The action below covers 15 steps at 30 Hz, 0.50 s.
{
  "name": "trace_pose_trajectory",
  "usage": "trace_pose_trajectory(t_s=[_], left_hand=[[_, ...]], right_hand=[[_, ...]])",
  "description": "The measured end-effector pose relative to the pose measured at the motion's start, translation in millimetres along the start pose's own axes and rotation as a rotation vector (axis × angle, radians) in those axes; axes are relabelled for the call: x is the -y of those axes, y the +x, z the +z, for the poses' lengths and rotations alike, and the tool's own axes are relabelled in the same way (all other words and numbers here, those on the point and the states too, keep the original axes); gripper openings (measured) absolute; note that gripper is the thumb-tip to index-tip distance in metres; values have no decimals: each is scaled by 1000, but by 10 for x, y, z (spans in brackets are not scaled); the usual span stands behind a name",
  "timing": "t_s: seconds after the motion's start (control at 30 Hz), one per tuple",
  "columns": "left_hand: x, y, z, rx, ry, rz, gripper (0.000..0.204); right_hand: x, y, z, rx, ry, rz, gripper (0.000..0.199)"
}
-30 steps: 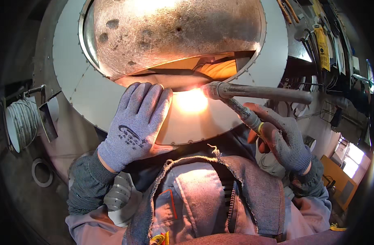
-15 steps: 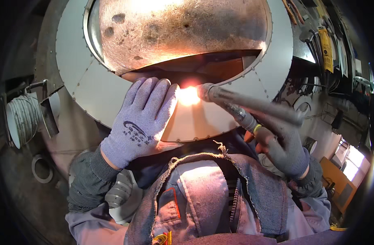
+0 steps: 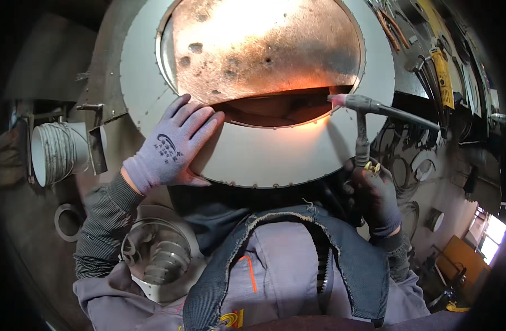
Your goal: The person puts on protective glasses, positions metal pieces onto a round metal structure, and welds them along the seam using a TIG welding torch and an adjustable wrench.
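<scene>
A wide pale metal ring (image 3: 258, 157) lies in front of me, with small tack marks spaced along its inner and outer edges. My left hand (image 3: 173, 144), in a light grey-lilac knitted glove, rests on the ring's left part with its fingers stretched out. In a darker, soiled glove, my right hand (image 3: 374, 196) is closed round the handle of a TIG welding torch (image 3: 362, 132). The torch head, with a pinkish tip, points left over the ring's inner right edge. Inside the opening stands a brownish, spotted metal sheet (image 3: 264, 52), lit brightly; a dark gap shows below it.
At left, a white spool (image 3: 57, 151) carries wound cable. A loose ring (image 3: 68, 222) lies on the floor. Near my left elbow is a round metal fitting (image 3: 164, 259). Pliers (image 3: 391, 27) and a yellow tool (image 3: 442, 77) lie on the bench at right.
The bright glare beside my left fingers is gone. My right hand has swung the torch to the right and up. The left hand sits further left, and the whole view has shifted.
</scene>
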State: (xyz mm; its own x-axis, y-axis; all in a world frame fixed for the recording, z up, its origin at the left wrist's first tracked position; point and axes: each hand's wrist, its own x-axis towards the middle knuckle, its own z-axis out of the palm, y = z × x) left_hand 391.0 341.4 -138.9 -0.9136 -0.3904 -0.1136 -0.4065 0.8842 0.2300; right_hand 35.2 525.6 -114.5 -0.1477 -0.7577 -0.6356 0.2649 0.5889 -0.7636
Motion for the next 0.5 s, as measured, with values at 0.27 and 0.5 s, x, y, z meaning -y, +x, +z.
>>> trace_pose_trajectory(t_s=[0.27,0.5], left_hand=[[-896,557,75,-229,-179,-145,107],[-1065,744,91,-223,-230,-106,62]], right_hand=[[360,413,-379,-330,107,-186,27],[412,582,-665,-202,170,-210,26]])
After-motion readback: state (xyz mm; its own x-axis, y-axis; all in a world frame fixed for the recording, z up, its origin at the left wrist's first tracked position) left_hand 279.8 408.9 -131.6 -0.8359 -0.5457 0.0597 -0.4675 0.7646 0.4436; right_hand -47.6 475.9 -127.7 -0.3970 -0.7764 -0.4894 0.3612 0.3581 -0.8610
